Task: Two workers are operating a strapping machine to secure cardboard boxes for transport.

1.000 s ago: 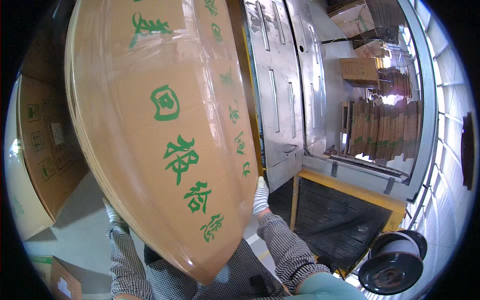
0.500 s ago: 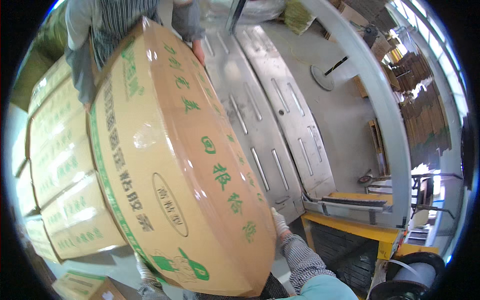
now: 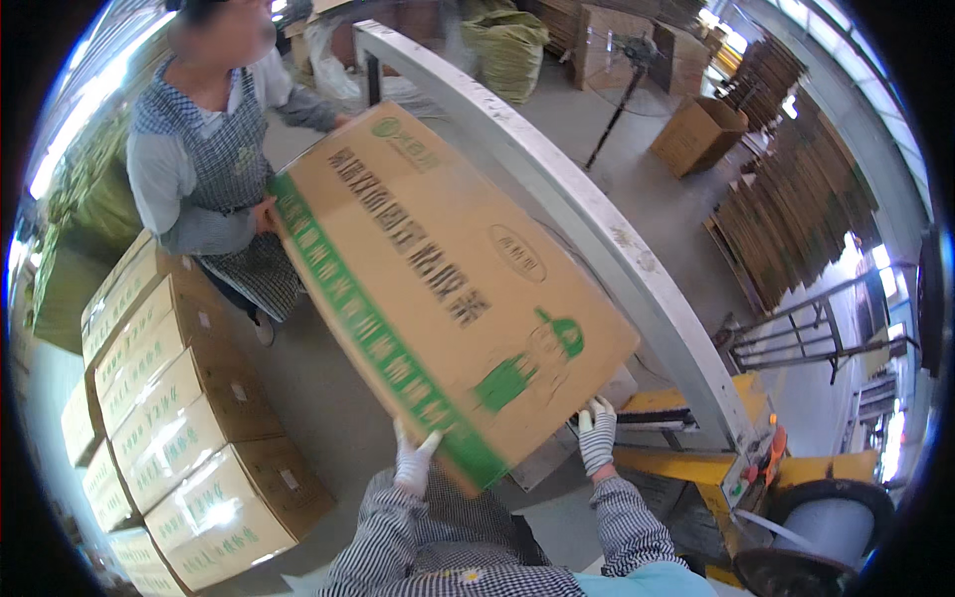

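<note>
Carton (image 3: 418, 269) dead ahead, long axis slanted far-L to near-R

Far end is held by co-worker (image 3: 214, 164), L of grey arch (image 3: 617, 235). L hand (image 3: 413, 463) is set at near-L edge, thumb spread from fingers; R hand (image 3: 597, 440), nearer arch, at near-R corner, fingers tog., grip can't be told.

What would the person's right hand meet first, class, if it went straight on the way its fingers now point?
The right hand would most likely meet the large cardboard carton, whose near edge lies right before it. Whether they touch is hard to tell.
</note>
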Motion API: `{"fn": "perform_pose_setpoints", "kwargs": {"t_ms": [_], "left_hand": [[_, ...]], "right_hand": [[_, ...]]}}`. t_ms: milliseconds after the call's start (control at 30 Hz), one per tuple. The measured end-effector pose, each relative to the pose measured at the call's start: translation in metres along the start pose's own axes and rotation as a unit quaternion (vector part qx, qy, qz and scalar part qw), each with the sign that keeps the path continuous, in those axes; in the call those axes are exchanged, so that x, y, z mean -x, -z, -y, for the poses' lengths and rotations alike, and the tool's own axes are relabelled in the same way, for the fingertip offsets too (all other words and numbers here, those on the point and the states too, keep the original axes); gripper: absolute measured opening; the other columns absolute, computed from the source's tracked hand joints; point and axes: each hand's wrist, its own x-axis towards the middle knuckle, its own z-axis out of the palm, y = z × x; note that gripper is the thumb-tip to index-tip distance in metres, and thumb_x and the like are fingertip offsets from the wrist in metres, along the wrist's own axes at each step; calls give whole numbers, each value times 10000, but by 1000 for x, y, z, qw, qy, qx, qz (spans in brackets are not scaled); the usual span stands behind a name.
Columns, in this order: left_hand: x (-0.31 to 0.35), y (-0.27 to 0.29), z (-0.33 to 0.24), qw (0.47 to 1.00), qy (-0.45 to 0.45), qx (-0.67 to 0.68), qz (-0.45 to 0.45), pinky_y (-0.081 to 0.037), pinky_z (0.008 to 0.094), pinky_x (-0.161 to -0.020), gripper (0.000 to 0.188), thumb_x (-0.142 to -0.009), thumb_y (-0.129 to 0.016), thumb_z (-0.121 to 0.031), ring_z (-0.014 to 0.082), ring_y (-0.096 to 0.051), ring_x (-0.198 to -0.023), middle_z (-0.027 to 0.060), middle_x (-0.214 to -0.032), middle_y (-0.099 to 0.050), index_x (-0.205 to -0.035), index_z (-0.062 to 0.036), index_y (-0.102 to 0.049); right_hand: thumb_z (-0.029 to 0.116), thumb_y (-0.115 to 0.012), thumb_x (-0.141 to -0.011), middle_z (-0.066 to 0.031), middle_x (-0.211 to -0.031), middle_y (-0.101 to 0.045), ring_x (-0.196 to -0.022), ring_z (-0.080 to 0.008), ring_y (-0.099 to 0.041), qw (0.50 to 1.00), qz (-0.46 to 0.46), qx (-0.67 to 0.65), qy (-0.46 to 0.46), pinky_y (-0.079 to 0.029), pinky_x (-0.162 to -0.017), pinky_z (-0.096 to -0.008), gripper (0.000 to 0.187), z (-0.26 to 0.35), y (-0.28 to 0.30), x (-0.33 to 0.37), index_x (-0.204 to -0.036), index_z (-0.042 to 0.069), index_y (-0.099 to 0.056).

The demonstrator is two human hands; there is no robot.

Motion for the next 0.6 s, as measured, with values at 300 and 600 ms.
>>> {"fn": "perform_pose_setpoints", "kwargs": {"t_ms": [300, 600], "left_hand": [[-118, -94, 11, 965, 128, -226, 41, -387, 344, -1083, 1221, -754, -788, -46, 268, -483, -1238, 215, -1439, -387, -1514, -91, 166], [-155, 149, 11, 838, 96, -502, 192, -488, 326, -805, 470, -924, -587, -384, 219, -625, -935, 87, -1014, -682, -1231, -32, -642]], "right_hand": [[108, -611, -848, -170, -1260, -510, -1219, -348, -451, 933, -279, 228, 2, -321, -1077, -476, 391, 114, 215, 6, -1224, 16, -555], [199, -750, -765, -214, -1233, -528, -1171, -382, -492, 846, -282, 385, -238, -402, -1019, -471, 504, 66, 269, 64, -1188, -2, -565]]}}
